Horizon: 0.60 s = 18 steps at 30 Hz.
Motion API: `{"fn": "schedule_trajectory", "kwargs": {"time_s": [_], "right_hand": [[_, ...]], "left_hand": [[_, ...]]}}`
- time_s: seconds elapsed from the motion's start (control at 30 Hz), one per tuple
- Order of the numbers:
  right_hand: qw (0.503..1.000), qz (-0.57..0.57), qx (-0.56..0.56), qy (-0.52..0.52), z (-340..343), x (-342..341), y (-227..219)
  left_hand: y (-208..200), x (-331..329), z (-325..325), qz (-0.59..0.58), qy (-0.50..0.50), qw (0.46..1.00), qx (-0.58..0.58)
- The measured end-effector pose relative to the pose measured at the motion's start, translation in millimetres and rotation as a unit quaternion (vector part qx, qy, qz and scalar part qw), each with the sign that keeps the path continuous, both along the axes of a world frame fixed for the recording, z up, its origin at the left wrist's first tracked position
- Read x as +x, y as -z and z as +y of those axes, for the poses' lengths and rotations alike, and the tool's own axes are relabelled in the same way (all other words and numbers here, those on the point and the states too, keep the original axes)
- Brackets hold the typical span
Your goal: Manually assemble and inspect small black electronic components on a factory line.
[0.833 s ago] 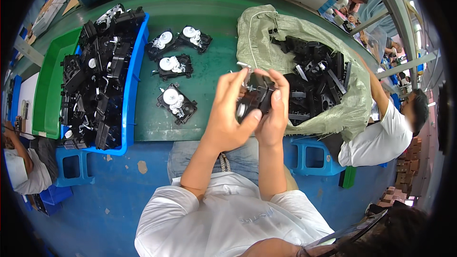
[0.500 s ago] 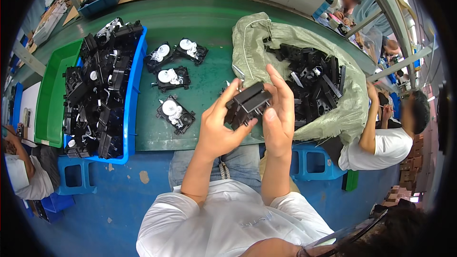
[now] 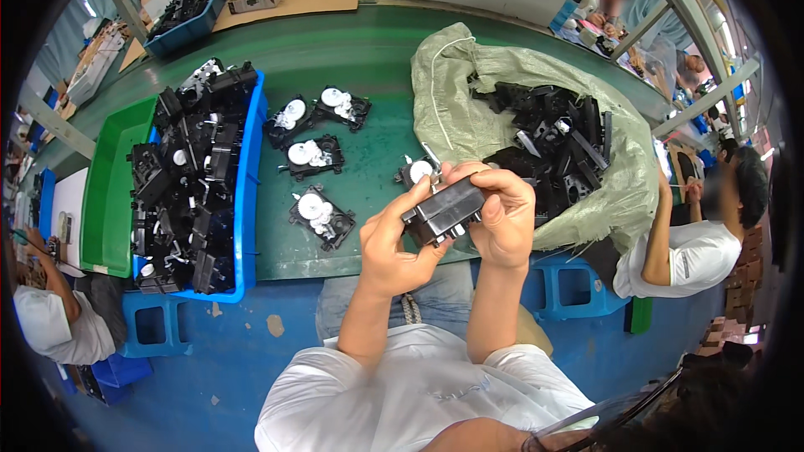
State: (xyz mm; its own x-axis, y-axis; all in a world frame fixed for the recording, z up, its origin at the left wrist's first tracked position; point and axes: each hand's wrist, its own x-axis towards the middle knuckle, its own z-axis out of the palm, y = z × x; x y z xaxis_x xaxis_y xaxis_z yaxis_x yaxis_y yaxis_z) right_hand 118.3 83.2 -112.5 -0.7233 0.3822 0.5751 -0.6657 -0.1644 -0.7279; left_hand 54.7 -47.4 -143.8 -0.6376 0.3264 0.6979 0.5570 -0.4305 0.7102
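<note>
A black plastic box-shaped housing (image 3: 450, 211) is held over the near edge of the green workbench. My left hand (image 3: 392, 243) grips its left end, thumb below and fingers behind. At the other end, my right hand (image 3: 507, 218) has its fingers bent over the top rear edge, with its thumb raised. Small pegs stick out of the housing's near side; its far side is hidden. Just beyond my hands lies a black unit with a white gear (image 3: 419, 171), partly covered. To the left, several similar units, including a nearer one (image 3: 316, 209), rest on the bench.
A blue bin (image 3: 251, 226) heaped with black parts stands left, beside a green tray (image 3: 107, 226). On the right, an open woven sack (image 3: 448, 100) holds black parts. Other people sit at both sides and across the bench. Blue stools (image 3: 569, 289) stand below.
My right fingers, stretched upward before, have bent onto the housing. The housing has turned and its long smooth face shows more. The gear unit behind it is more visible. The whole view has shifted slightly.
</note>
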Motion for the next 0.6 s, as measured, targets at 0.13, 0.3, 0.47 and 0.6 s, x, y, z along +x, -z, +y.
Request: {"fn": "schedule_trajectory", "kwargs": {"time_s": [0.13, 0.3, 0.47, 0.6], "right_hand": [[1.0, -0.016, -0.019, 0.013, -6, -7, 1], [0.986, -0.093, -0.131, 0.047, -33, -20, 0], [0.98, -0.134, -0.142, -0.048, -27, -14, 34], [0.975, -0.14, -0.148, -0.089, -38, -21, 39]], "left_hand": [[-4, 2, 2, -0.027, -0.027, 0.999, -0.022], [-33, -24, -43, 0.085, -0.203, 0.966, -0.134], [-70, -59, -119, 0.054, -0.403, 0.867, -0.287], [-92, -122, -170, 0.013, -0.471, 0.771, -0.429]]}}
